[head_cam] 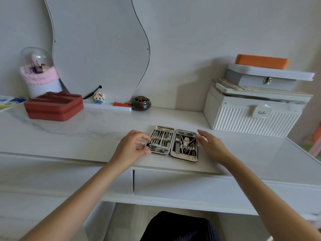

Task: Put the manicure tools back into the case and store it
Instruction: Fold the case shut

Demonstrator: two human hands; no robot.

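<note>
Head view — my left hand pinches the case edge, right hand spread beside — folding fast could spill jumbled tools.

Silver case, black-lined; white counter; red box at its left edge; ribbed white bin, orange block right.

Wavy mirror against the back wall. Left of it, glass dome with pink trim behind a red zip case. At its foot, cat figure and dark round pot. Far right, ribbed white box bearing a grey box, orange block on top.
</note>
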